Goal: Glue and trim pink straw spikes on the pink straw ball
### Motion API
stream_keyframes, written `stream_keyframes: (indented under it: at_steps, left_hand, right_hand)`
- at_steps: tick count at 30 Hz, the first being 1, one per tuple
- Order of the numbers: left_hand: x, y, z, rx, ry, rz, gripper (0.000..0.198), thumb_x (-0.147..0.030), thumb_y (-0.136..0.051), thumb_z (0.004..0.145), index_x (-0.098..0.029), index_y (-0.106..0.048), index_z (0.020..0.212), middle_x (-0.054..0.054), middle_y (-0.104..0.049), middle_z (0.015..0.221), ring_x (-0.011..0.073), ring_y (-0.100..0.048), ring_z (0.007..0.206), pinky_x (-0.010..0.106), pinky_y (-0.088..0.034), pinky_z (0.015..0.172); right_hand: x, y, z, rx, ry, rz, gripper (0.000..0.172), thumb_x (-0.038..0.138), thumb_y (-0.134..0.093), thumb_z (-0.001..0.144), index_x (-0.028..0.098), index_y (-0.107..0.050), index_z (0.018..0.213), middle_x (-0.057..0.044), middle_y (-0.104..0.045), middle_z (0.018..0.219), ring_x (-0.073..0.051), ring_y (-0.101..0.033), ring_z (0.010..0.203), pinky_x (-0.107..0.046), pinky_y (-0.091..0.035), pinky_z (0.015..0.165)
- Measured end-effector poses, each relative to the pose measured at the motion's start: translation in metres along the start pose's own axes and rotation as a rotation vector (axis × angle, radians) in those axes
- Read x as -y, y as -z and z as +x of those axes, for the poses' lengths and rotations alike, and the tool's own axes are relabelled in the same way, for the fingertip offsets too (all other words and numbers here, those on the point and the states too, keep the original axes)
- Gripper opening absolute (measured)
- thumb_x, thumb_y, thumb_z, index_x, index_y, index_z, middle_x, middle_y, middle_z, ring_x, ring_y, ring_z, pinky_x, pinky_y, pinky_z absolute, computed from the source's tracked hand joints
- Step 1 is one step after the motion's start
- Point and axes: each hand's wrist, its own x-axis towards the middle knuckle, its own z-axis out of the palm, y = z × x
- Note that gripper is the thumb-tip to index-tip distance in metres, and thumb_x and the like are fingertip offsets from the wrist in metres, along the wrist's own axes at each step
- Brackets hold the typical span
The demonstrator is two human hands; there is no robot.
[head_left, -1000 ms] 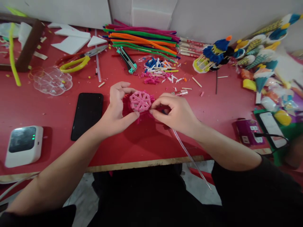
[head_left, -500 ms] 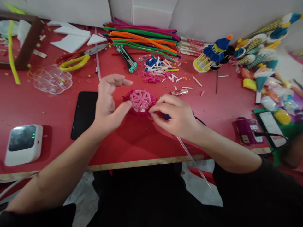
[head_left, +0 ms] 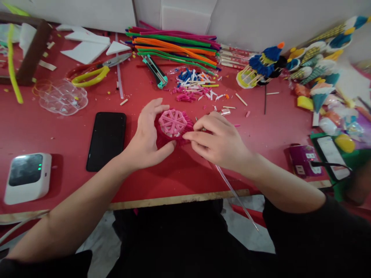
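Note:
A round pink piece with a spoked top and a fringe of darker pink around it is at the middle of the red table. My left hand curves around its left side, fingers at the back and thumb at the front. Against its front right edge, the fingertips of my right hand are pinched together; anything between them is too small to make out. A clear glue stick sticks out below my right hand, over the table's front edge. Most of the tool under that hand is hidden.
Left of my hands lie a black phone and a white device. Behind are scissors, a cutter, coloured pipe cleaners and small scraps. A purple power socket is at the right.
My left hand has moved right and closed in around the pink piece, uncovering more of the phone. The pink piece has tilted or turned slightly. My right hand remains at its right edge.

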Motion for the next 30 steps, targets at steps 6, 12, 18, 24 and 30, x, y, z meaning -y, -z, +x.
stream_keyframes:
  at_steps: [6,12,18,24,30]
  left_hand:
    - [0.000,0.004,0.004,-0.049,0.052,-0.031,0.076,-0.036,-0.071,0.085,-0.027,-0.031,0.150,0.015,-0.057,0.142,0.0371,-0.060,0.132,0.064,-0.040,0.118]
    - [-0.005,0.004,0.005,-0.029,0.050,-0.010,0.076,-0.032,-0.073,0.079,-0.025,-0.037,0.146,0.015,-0.056,0.145,0.0391,-0.056,0.134,0.063,-0.039,0.118]
    - [-0.002,0.001,0.003,-0.049,0.057,-0.030,0.072,-0.031,-0.073,0.079,-0.025,-0.040,0.143,0.015,-0.053,0.147,0.0389,-0.058,0.133,0.062,-0.043,0.116]
    - [0.000,0.000,0.002,-0.084,0.037,-0.025,0.077,-0.034,-0.076,0.077,-0.026,-0.038,0.143,0.014,-0.058,0.141,0.0373,-0.063,0.126,0.060,-0.046,0.111]
    - [-0.003,0.000,0.003,-0.098,0.069,-0.029,0.072,-0.033,-0.075,0.078,-0.026,-0.039,0.140,0.013,-0.059,0.139,0.0361,-0.064,0.123,0.059,-0.047,0.109]
  right_hand:
    - [0.012,0.001,-0.002,-0.009,-0.077,-0.084,0.029,0.013,-0.054,0.101,0.023,-0.075,0.084,-0.006,-0.063,0.084,-0.020,-0.052,0.080,-0.037,-0.046,0.075]
    - [0.020,0.000,-0.002,-0.059,-0.060,-0.180,0.032,0.014,-0.055,0.102,0.022,-0.070,0.075,-0.005,-0.061,0.079,-0.019,-0.050,0.077,-0.036,-0.044,0.073]
    - [0.021,-0.002,-0.002,-0.085,-0.070,-0.207,0.032,0.014,-0.056,0.101,0.021,-0.068,0.073,-0.004,-0.061,0.077,-0.018,-0.050,0.076,-0.035,-0.044,0.072]
    - [0.020,0.004,0.000,-0.062,-0.061,-0.061,0.016,0.018,-0.059,0.098,0.019,-0.075,0.093,-0.005,-0.067,0.082,-0.020,-0.056,0.078,-0.036,-0.050,0.076]
    - [0.020,-0.003,0.003,-0.068,-0.164,-0.014,0.015,0.020,-0.062,0.098,0.018,-0.073,0.086,-0.003,-0.064,0.075,-0.019,-0.055,0.074,-0.035,-0.048,0.074]
